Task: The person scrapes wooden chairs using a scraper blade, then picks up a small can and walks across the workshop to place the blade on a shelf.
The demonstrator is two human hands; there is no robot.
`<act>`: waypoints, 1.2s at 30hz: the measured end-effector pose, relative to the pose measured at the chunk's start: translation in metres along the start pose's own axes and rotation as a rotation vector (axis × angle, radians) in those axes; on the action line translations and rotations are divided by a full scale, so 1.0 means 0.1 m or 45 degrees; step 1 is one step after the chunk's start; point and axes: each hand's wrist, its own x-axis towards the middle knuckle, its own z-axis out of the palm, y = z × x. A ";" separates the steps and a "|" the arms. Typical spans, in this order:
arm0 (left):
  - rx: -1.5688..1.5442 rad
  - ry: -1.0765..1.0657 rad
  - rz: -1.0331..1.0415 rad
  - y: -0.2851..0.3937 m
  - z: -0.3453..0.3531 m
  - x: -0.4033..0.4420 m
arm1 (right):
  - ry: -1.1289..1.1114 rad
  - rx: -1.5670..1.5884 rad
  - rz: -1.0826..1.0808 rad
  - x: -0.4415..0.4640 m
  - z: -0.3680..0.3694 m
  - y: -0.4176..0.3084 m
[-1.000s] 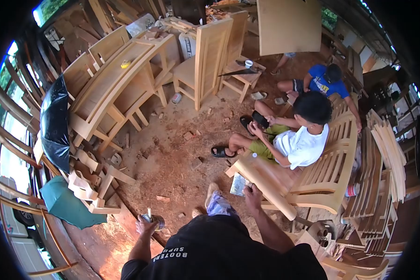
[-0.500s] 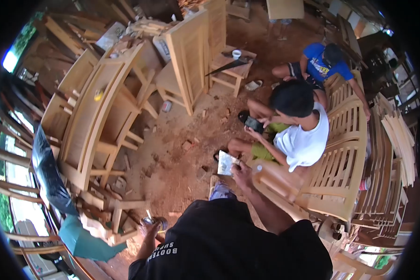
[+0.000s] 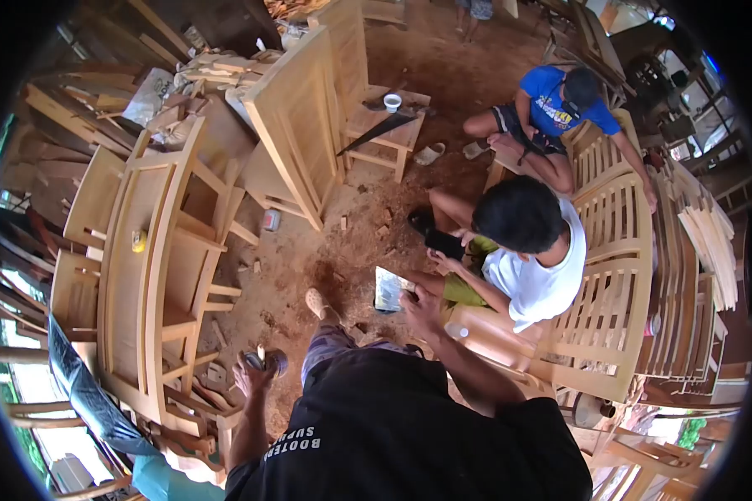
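Observation:
In the head view my left hand (image 3: 251, 376), low on the left, is wrapped round a small can (image 3: 276, 363). A short pale handle (image 3: 261, 354) sticks up at the can, its lower end hidden. My right hand (image 3: 420, 309) grips the near right edge of a flat, whitish, smeared rectangular piece (image 3: 390, 290), whose kind I cannot make out. That piece is held out in front of my body, close to the seated person's knee. A small clear cup-like item (image 3: 457, 331) rests on the wooden bench (image 3: 510, 346) to the right of my right hand.
Two people sit on slatted benches at right: one in white (image 3: 535, 275) holding a dark phone (image 3: 445, 243), one in blue (image 3: 560, 108). Wooden furniture (image 3: 134, 275) fills the left. Upright panels (image 3: 297, 125) and a stool (image 3: 384, 134) stand ahead. Wood scraps litter the dirt floor (image 3: 326, 259).
My view has shifted and my body has moved forward, a foot now showing ahead on the floor. Both hands keep hold of the can and the flat piece. A person's legs appear at the top.

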 end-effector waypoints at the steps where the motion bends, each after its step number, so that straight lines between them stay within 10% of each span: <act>1: 0.017 -0.006 0.098 0.21 -0.09 0.19 | -0.060 0.143 0.282 0.08 0.04 0.05; 4: 0.040 -0.024 0.383 0.93 -0.33 0.78 | -0.146 0.589 0.999 0.33 0.24 0.20; 11: -0.028 -0.107 0.984 2.53 -0.67 2.16 | 0.297 0.646 1.336 1.26 0.60 0.26; 17: -0.132 -0.222 1.339 3.73 -0.90 2.80 | 0.369 0.187 0.936 1.95 0.74 0.12; 23: -0.149 -0.405 1.437 4.63 -0.88 2.99 | 0.546 0.374 1.211 2.24 0.85 0.36; 24: -0.182 -0.302 1.491 4.76 -0.77 3.01 | 0.377 -0.125 0.871 2.26 0.84 0.46; 27: -0.144 -0.373 1.509 5.22 -0.68 3.09 | 0.698 0.496 1.338 2.53 0.91 0.65; 36: -0.117 -0.360 1.354 6.84 -0.38 3.32 | 0.680 0.665 1.602 3.10 0.88 1.70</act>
